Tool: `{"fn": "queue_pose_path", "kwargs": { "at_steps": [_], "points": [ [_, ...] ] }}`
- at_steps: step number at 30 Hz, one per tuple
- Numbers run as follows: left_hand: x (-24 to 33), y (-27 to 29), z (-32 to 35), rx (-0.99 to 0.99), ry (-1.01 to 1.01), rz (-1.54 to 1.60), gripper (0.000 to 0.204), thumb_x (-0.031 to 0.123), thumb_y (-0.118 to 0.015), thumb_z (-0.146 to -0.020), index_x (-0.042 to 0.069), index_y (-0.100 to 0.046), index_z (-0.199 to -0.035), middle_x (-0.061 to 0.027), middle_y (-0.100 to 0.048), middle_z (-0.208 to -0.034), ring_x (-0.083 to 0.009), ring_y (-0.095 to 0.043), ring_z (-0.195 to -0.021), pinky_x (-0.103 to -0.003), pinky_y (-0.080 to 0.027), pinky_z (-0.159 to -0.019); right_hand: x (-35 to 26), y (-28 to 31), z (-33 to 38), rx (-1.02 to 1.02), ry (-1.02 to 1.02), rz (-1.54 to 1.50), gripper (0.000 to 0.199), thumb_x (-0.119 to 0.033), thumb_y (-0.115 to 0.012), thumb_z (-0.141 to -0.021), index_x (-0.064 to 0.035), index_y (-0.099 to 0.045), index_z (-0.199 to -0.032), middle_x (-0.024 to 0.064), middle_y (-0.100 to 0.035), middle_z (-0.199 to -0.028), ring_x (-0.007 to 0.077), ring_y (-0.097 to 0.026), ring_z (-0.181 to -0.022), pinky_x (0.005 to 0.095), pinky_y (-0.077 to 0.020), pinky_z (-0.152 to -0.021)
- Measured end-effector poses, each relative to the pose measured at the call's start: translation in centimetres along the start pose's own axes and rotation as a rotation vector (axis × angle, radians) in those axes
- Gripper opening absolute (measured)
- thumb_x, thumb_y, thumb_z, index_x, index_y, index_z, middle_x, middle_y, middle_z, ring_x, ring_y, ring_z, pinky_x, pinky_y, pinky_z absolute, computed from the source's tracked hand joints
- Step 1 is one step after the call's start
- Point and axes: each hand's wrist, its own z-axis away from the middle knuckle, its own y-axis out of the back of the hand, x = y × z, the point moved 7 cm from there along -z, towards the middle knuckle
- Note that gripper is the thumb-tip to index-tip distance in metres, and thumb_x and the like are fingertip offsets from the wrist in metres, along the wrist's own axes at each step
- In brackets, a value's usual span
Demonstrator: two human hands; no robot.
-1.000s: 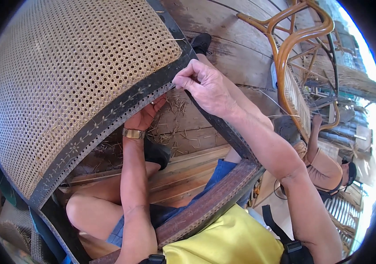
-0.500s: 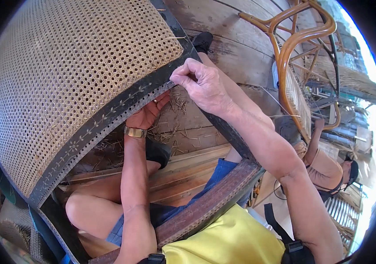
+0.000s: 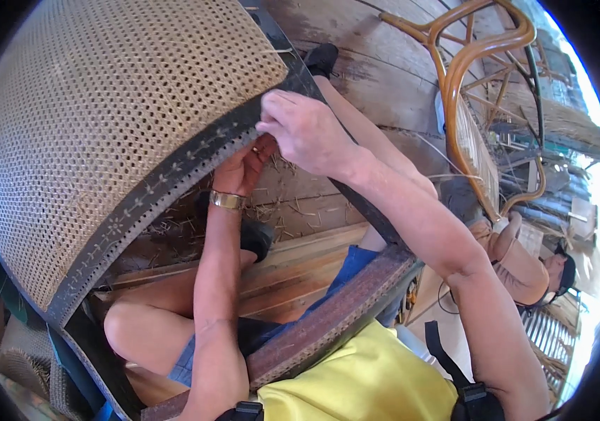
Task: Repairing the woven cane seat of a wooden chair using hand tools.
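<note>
A wooden chair frame, dark with painted leaf patterns, holds a panel of woven cane on the left. Small holes line the inner edge of its curved dark rail. My right hand is closed in a pinch above that edge, near the rail's far right corner; what its fingertips hold is too small to make out. From below, my left hand, with a gold watch at the wrist, reaches up past the rail. Its fingers are bent together close to the right fingertips and partly hidden, so anything in them cannot be seen.
A reddish-brown rail of the frame crosses my lap. Cut cane bits litter the wooden floor. A bent rattan chair frame stands at the right, with another person seated near it. Rolled woven material lies lower left.
My right hand has shifted slightly left along the rail and turned, its pinch now facing the edge. My left hand has risen and its fingers have drawn together towards the right fingertips.
</note>
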Motion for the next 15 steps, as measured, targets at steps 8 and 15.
{"fn": "queue_pose_path", "kwargs": {
  "at_steps": [8,15],
  "points": [
    [1.0,0.8,-0.6,-0.035,0.106,0.063,0.033,0.014,-0.065,-0.093,0.002,-0.061,-0.124,-0.0148,-0.065,-0.126,-0.0268,-0.062,-0.116,-0.049,-0.046,-0.108,-2.0,4.4,-0.6,0.267,0.18,0.058,0.01,-0.012,-0.065,-0.087,-0.0055,-0.059,-0.091,0.0117,-0.065,-0.077,0.0326,-0.068,-0.072,0.041,-0.0534,-0.065],
    [3.8,6.1,1.7,0.073,0.199,-0.093,0.04,0.022,-0.055,-0.099,0.005,-0.059,-0.135,-0.0075,-0.072,-0.1,-0.0276,-0.066,-0.099,-0.051,-0.043,-0.109,-1.9,22.8,12.0,0.489,-0.584,-0.382,0.022,-0.019,-0.059,-0.101,0.0023,-0.059,-0.099,0.0194,-0.07,-0.1,0.0255,-0.07,-0.094,0.0339,-0.0571,-0.077]
  ]
}}
